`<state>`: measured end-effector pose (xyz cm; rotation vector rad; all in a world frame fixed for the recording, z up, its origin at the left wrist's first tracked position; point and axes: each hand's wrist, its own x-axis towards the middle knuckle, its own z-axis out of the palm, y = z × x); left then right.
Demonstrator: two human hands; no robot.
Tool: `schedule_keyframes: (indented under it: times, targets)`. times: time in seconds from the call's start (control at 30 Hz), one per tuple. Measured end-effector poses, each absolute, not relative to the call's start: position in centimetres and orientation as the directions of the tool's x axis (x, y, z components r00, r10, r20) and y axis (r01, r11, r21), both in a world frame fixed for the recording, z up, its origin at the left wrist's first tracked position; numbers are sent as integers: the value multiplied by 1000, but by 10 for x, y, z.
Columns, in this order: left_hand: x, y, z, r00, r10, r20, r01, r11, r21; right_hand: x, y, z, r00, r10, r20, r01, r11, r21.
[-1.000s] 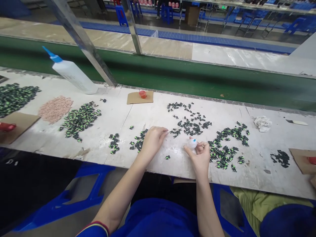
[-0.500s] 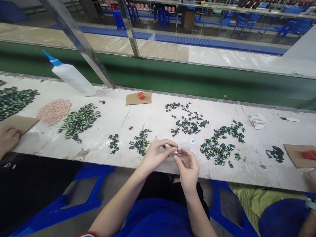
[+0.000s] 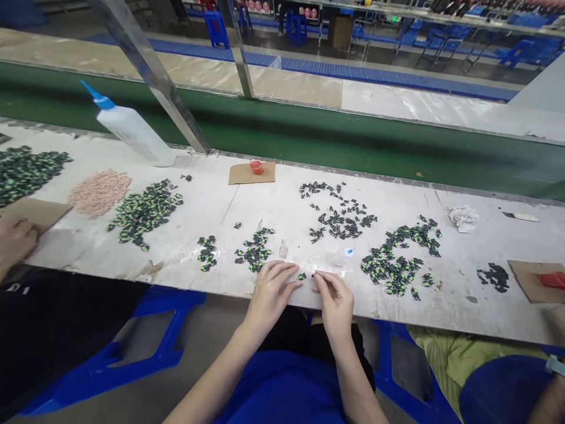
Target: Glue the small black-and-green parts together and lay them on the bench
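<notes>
A small black piece [image 3: 313, 275] is pinched in the right hand [image 3: 337, 299], just below the centre of the frame.
The tip of the thumb is pressed toward the forefinger around it; the left hand [image 3: 270, 290] is held half-curled, thumb and fingertips parted, beside a black-and-green piece [image 3: 301, 276] lying on the white table [image 3: 282, 206] between the hands. A loose black-and-green cluster [image 3: 255, 250] is spread just above the left hand; a white bottle with a blue tip [image 3: 135, 134] is leaned at upper left.

Glossy bare metal post [image 3: 152, 73] — matt brown cardboard [image 3: 241, 174] — crumpled white paper [image 3: 464, 218].
</notes>
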<state>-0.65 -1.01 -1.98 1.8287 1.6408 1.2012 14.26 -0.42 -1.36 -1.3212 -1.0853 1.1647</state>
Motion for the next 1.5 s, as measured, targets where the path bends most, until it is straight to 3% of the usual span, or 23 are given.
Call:
schedule_keyframes:
  times: [0.1,0.2,0.4,0.53,0.97,1.23,1.5]
  targets:
    - [-4,-9,-26,-31,934,356,674,-243,698,144,-5,-16,83,996,-31,138,-42,-989]
    - [0,-8,-24,-16,942,334,663,-240,709,143,-5,-14,46,999,2,209,-8,-978]
    - [2,-8,-17,-13,981,196,539,-158,827,143,-4,-5,-21,998,-66,178,-61,-982]
    - [2,-9,-10,-32,987,158,480,-123,869,144,-3,-3,-47,998,-32,145,-25,-989]
    - [11,-11,14,-127,992,-8,240,38,970,154,-2,-1,-70,937,343,262,349,-900]
    - [12,-13,23,-120,992,38,261,-5,965,165,6,8,-192,881,433,296,473,-830]
    - [16,-18,24,-114,992,58,247,-28,969,165,6,8,-175,881,440,258,472,-843]
